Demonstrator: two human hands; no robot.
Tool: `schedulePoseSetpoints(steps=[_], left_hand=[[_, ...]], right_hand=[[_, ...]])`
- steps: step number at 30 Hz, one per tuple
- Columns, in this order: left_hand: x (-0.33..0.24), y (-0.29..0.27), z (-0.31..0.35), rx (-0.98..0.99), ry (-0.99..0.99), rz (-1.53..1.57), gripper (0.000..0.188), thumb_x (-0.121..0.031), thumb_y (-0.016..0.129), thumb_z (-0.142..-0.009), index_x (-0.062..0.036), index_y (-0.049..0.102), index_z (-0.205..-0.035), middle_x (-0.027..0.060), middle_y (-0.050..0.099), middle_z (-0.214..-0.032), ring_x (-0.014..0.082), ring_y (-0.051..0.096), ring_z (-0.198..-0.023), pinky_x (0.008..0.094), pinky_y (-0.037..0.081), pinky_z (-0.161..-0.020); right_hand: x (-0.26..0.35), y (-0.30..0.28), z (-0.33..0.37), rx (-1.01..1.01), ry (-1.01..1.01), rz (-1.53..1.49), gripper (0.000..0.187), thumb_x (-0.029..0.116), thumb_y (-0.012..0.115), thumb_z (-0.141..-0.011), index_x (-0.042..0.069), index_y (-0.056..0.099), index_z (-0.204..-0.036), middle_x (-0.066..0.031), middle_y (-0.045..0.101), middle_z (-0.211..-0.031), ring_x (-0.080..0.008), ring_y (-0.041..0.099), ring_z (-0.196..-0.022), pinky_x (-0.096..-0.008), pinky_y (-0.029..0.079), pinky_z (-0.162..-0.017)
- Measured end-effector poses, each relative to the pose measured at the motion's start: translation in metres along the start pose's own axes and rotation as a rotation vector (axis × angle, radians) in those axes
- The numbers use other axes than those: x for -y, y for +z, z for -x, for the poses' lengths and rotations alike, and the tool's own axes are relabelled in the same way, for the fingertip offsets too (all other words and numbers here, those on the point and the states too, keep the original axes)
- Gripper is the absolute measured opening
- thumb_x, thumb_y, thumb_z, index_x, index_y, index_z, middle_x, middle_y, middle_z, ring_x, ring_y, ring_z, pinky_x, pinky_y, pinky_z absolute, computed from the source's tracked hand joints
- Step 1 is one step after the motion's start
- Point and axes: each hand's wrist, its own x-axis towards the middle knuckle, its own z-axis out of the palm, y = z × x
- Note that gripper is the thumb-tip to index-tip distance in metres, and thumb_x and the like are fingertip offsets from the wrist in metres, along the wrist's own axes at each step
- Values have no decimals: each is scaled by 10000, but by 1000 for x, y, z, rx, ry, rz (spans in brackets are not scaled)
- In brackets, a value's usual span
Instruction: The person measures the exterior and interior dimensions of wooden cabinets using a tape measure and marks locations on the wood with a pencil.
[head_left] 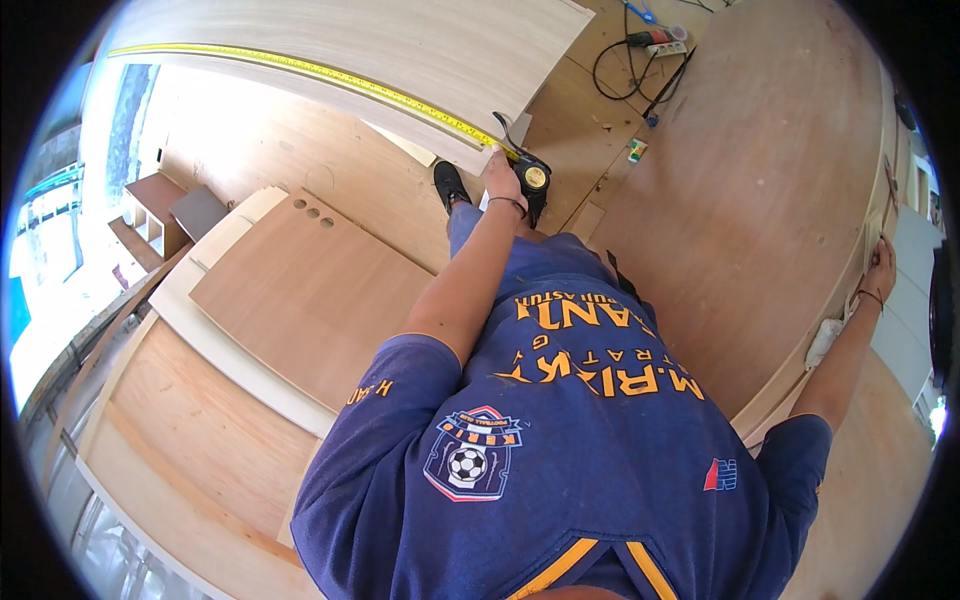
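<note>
My left hand (pixel 503 182) is closed around a black tape measure (pixel 535 180) with a yellow round label, its fingertips by the mouth of the case. The yellow blade (pixel 330 75) runs out to the far left along the edge of a pale wood-grain panel (pixel 400 40). Off to the right, my right hand (pixel 880 268) is at the rim of a large brown board (pixel 740 200), with its fingers drawn together. What it holds, if anything, is too small to make out. A thin dark tool (pixel 890 185) lies just beyond it on the rim.
A corded power tool (pixel 650 38) and a power strip (pixel 666 48) lie on the floor at the back. At left, a panel with several round holes (pixel 310 270) rests on other boards. A small green-and-yellow box (pixel 637 150) sits near the brown board. My shoe (pixel 450 182) is below the pale panel.
</note>
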Motion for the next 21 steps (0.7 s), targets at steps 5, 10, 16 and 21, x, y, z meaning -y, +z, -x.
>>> schedulePoseSetpoints(steps=[5,10,16,21], left_hand=[[3,-1,-3,-6,25,-45,429,-354,331,-940,-1,572,-903,77,573,-807,164,554,-718,272,464,-666],[9,-12,-16,68,-56,-46,380,-320,369,-930,4,510,-1069,86,553,-967,158,543,-861,298,449,-775],[26,-27,-35,163,-250,-104,269,-245,345,-911,-64,511,-1020,94,563,-970,229,572,-868,379,470,-808],[28,-27,-40,207,-209,27,372,-310,292,-941,-34,486,-1098,104,581,-1010,242,594,-888,366,510,-786]], right_hand=[[1,1,0,-17,23,-73,271,211,592,-821,48,622,-1036,10,562,-813,-74,471,-722,-191,381,-677],[-13,-3,-9,44,-330,228,256,177,570,-825,51,620,-1042,-9,570,-895,-89,490,-785,-193,391,-721],[-22,-1,-6,2,-223,253,276,106,478,-801,42,602,-1039,-55,570,-978,-133,507,-828,-264,420,-742],[10,12,17,-76,-54,-178,135,122,610,-752,63,672,-856,48,533,-662,-44,431,-556,-188,356,-505]])
